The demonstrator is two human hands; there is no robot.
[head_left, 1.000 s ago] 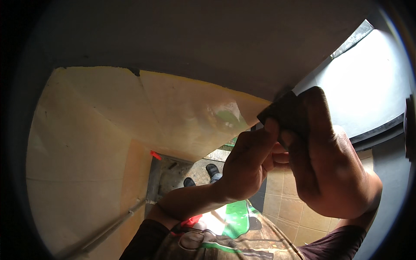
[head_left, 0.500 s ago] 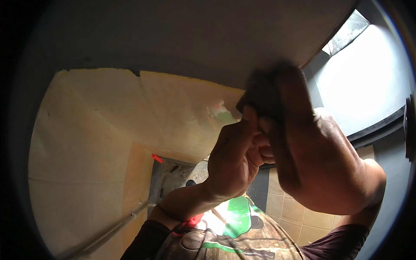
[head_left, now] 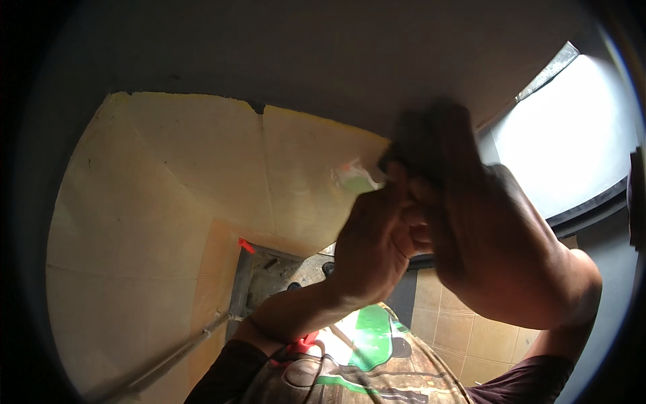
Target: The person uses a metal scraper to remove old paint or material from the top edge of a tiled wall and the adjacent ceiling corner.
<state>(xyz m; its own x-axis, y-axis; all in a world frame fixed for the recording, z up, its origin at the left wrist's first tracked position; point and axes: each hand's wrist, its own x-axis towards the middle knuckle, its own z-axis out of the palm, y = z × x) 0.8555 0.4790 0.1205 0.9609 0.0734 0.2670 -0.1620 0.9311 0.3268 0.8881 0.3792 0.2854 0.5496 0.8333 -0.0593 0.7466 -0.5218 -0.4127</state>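
A dark, flat pad (head_left: 416,145), blurred and in shadow, is against the dark grey wall surface (head_left: 296,50) near the edge of glossy cream tiles. My right hand (head_left: 488,232) is raised with its fingers closed over the pad; the fingertips are lost in shadow. Just to its left, my left hand (head_left: 370,239) has its fingers curled, and its thumb is at the pad's lower corner. The two hands touch or nearly touch. What exactly the pad is cannot be made out.
Cream tiles (head_left: 182,182) with a ragged upper edge cover the left side. A thin pipe (head_left: 171,360) runs along the lower left. A small red object (head_left: 247,245) is near the floor (head_left: 269,275). Bright light fills an opening (head_left: 572,135) at right, above tan tiles (head_left: 494,343).
Both hands and the pad have shifted slightly right in the picture, still together. The view has moved a little, so the tile edge also appears further right.
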